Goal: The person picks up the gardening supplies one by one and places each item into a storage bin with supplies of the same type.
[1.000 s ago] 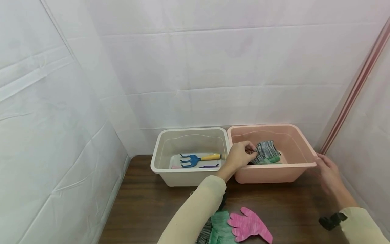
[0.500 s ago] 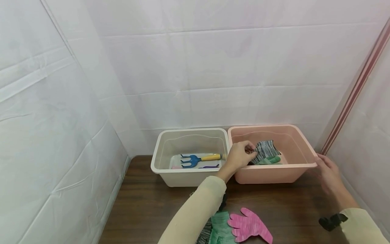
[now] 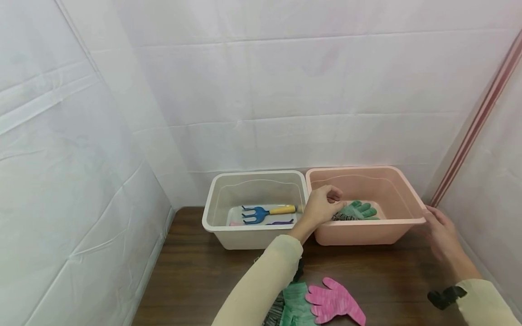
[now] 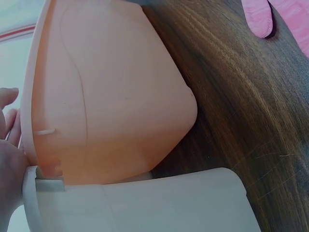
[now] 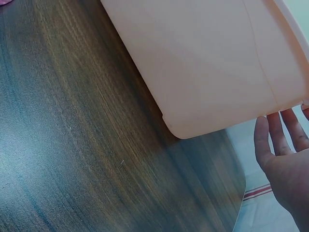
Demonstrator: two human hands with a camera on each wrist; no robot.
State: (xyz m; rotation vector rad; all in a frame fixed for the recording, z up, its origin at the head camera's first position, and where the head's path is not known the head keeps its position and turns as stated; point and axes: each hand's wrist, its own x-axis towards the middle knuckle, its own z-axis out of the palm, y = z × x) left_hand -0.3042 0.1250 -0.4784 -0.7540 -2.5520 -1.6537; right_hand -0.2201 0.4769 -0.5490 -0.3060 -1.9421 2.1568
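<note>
My left hand [image 3: 320, 209] hangs over the near left rim of the pink plastic bin [image 3: 375, 232], its fingers loosely bent. No cloth shows in its grasp. Inside, a green knit glove [image 3: 359, 209] lies spread beyond the fingertips, with dark grey striped knit [image 3: 344, 217] crumpled beside it, partly hidden by the hand and rim. At the bin's right end my right hand [image 3: 440, 228] holds the rim. In the right wrist view its fingers [image 5: 277, 135] press against the outer wall just under the lip; the thumb is mostly hidden.
To the left, a white bin [image 3: 244, 235] holds a blue hand fork with a yellow handle [image 3: 261, 213] and a purple tool [image 3: 281, 222]. On the wooden table [image 3: 195, 280] lie a pink glove [image 3: 334, 301], a green glove [image 3: 295, 301] and dark striped knit [image 3: 274, 312].
The grey striped piece at my left fingertips has dropped from its raised position, uncovering the green glove's fingers. My left hand has lifted very slightly; the right hand stays at the rim.
</note>
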